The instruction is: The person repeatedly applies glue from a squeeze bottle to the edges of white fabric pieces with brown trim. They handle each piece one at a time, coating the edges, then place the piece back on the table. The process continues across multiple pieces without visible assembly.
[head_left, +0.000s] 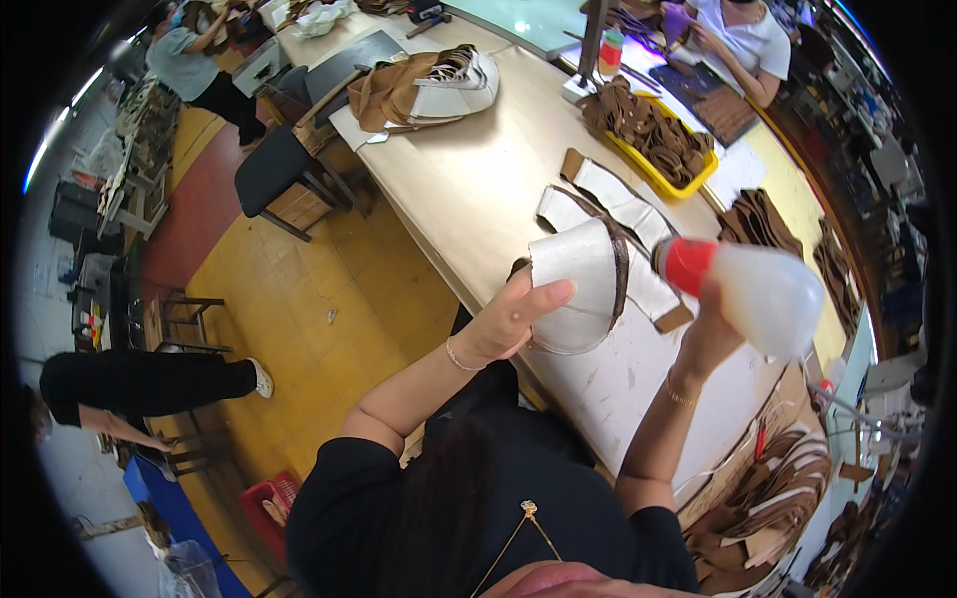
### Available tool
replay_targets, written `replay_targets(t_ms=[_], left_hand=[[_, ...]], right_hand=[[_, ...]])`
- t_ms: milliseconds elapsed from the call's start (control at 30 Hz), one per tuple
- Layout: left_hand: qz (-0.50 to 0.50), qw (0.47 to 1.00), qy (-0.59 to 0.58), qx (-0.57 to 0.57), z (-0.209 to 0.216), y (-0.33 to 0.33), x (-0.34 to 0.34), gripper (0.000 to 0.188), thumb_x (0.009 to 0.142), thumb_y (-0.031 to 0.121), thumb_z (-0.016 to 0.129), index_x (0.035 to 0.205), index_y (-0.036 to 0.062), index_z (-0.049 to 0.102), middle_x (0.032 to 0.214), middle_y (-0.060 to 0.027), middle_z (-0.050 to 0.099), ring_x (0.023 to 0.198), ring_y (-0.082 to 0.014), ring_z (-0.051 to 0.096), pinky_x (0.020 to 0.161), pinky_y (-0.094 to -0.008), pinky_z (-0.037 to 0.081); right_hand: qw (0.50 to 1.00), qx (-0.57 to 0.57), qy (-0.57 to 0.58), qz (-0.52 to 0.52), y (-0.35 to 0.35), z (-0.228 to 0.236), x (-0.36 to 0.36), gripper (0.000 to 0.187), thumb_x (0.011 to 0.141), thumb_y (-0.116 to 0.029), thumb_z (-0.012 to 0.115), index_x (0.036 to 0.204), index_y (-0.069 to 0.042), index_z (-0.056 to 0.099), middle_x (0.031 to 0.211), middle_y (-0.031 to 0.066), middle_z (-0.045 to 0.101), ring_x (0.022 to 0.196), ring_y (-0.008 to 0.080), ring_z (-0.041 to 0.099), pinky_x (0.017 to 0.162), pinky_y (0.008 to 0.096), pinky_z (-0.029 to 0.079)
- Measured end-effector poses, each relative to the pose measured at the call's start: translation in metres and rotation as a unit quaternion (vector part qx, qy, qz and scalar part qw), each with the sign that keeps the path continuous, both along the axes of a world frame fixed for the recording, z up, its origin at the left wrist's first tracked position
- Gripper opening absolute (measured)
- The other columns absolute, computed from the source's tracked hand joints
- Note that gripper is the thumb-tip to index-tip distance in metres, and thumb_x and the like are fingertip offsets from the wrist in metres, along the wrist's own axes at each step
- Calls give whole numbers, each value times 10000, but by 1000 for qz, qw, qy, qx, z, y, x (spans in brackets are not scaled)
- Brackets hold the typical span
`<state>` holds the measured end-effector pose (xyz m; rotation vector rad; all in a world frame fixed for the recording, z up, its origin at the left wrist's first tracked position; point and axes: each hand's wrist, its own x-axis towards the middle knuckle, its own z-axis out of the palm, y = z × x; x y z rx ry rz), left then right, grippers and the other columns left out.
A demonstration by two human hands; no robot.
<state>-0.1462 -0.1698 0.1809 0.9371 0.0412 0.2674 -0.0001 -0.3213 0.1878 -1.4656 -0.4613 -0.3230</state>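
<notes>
Holding, L hand [506,321]: pinches the white piece [578,284], thumb on its outer face; other fingers are mostly hidden, so full grip I cannot tell.
White piece: raised over the near edge of the worktop [449,169], as it seems; curved, w/ a dark brown edge on one side. Edge is on and curve is formed, so some work is prob. done.
Bottle [773,294]: in the R hand [713,324], which is wrapped round it, some fingers not seen. Tilted, blurred, red cap [688,264] pointing to the piece; touching or apart, cannot tell. Work here is prob. midway; no wet mark can be made out.
Flat pcs [613,199]: white w/ brown ends, lying on the worktop just beyond; look unshaped, so prob. left to do.
Bundle [429,90]: brown & white, far end; finished or waiting, cannot tell.
Tray [690,187]: yellow, full of brown strips [648,130]; these seem unused.
</notes>
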Motion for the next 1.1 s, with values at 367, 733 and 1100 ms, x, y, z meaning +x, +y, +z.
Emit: replay_targets(t_ms=[367,733,1100], left_hand=[[-106,963,-2,-248,12,-5,14,684,896,541,246,1352,30,236,1303,-104,414,1194,-226,407,1012,-396,291],[-153,933,9,-327,23,-6,16,1054,686,825,207,1387,41,140,1409,-124,242,1285,-268,257,1055,-438,179],[-121,932,-27,-340,26,-1,20,1140,631,863,219,1391,25,78,1430,-148,181,1311,-298,190,1065,-428,148]], right_hand=[[974,65,0,219,20,-16,-42,480,714,-272,741,1041,17,539,977,119,590,920,201,569,840,352,455],[964,-101,-57,238,26,11,-23,463,676,-208,769,1062,-46,569,1026,62,599,943,156,559,827,331,464],[912,-253,-185,266,-9,27,-32,400,705,-256,722,1040,-79,596,1008,63,616,920,189,586,804,312,463]])
